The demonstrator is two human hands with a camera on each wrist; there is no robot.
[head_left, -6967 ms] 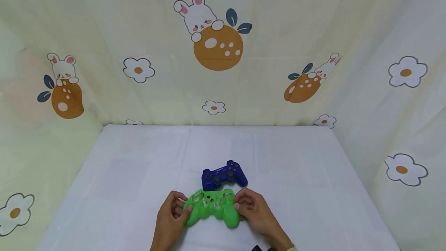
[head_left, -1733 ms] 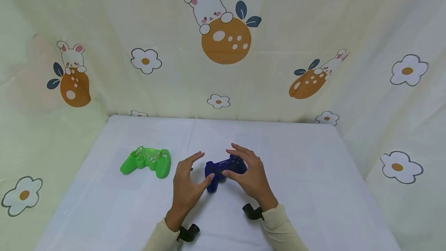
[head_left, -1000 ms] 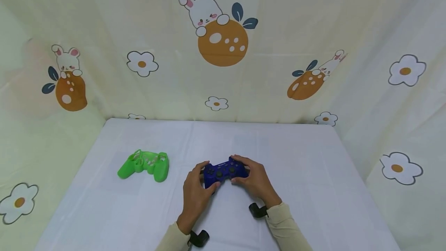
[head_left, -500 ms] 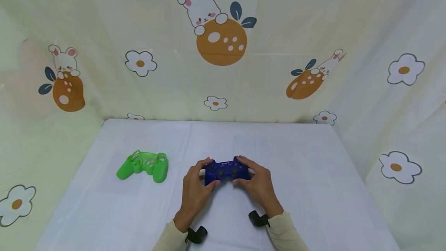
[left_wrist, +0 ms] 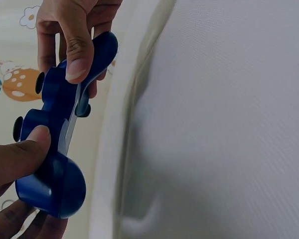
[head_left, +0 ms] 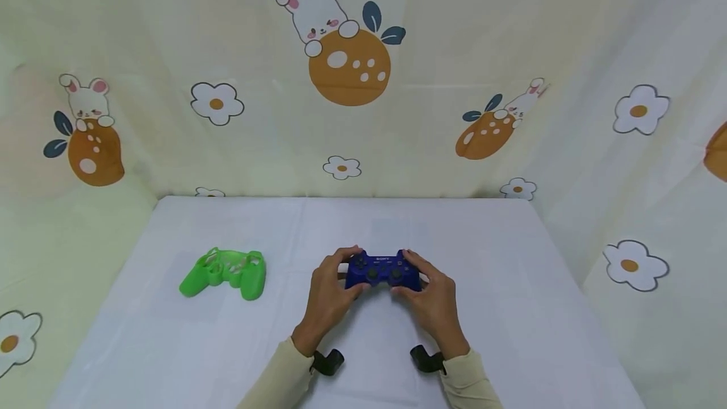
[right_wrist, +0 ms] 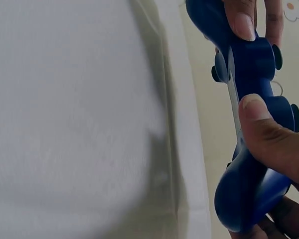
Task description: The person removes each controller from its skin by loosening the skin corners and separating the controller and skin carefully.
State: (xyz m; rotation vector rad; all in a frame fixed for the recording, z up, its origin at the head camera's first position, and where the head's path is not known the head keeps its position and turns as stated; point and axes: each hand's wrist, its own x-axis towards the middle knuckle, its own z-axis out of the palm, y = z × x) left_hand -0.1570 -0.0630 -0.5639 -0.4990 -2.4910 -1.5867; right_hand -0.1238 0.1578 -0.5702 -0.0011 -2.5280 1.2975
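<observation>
A blue game controller [head_left: 383, 270] with SONY lettering and two dark thumbsticks is held level between both hands, face up in the head view. My left hand [head_left: 331, 289] grips its left end, thumb on the near side and fingers beneath. Its right end is gripped by my right hand [head_left: 434, 298] in the same way. Both wrist views show the controller [left_wrist: 55, 104] raised off the table, thumbs pressed to its near edge. A green controller cover [head_left: 227, 272] with cut-out holes lies to the left, apart from both hands.
A white cloth covers the table [head_left: 483, 333]. Behind it hangs a cream curtain [head_left: 443, 17] printed with rabbits, oranges and flowers, which also closes off both sides. A black wrist camera [head_left: 328, 362] sits on each wrist.
The green cover was between the hands and now lies at the left. Both hands have since taken hold of the blue controller, lifted it and turned it level.
</observation>
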